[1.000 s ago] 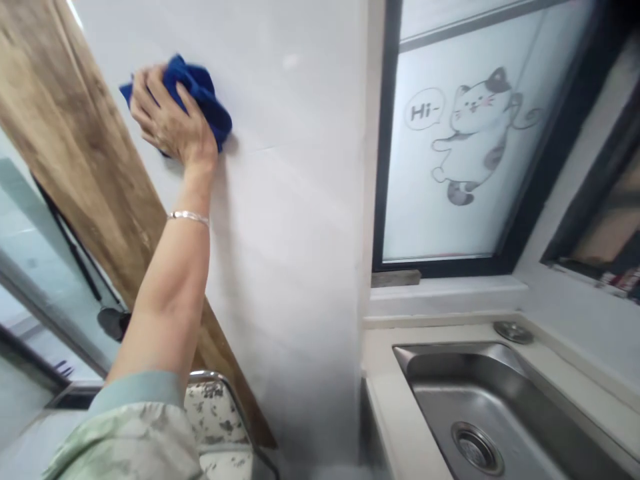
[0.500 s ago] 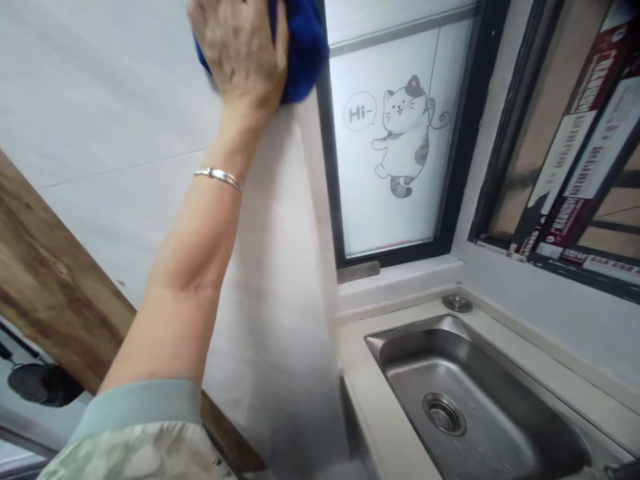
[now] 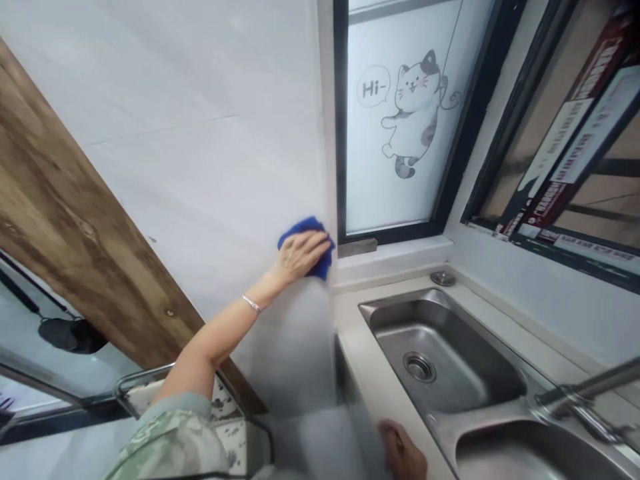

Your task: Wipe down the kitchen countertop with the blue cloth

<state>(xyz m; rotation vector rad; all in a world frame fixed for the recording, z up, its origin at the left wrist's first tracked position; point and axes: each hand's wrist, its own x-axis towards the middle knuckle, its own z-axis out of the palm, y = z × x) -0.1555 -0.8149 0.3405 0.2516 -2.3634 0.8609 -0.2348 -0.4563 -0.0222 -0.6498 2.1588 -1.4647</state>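
My left hand (image 3: pixel 300 257) presses a blue cloth (image 3: pixel 323 263) flat against the pale wall (image 3: pixel 210 180), close to the corner beside the window. The fingers lie over the cloth, and part of it sticks out above and to the right. A silver bracelet (image 3: pixel 251 303) circles that wrist. Low in the view, my right hand (image 3: pixel 404 452) is curled into a loose fist by the near edge of the cream countertop (image 3: pixel 365 373). It shows only in part and is somewhat blurred; I see nothing in it.
A steel double sink (image 3: pixel 450 360) with a faucet (image 3: pixel 575 393) is set into the counter. A drain stopper (image 3: pixel 443 278) lies behind it. The dark-framed window (image 3: pixel 415 200) bears a cat sticker. A wooden beam (image 3: pixel 90 200) slants along the left; a metal-framed chair (image 3: pixel 230 407) stands below.
My left hand has slid the blue cloth down the wall, from the top to about mid-height. My right hand has come into view at the bottom. The view shows more of the sink and faucet.
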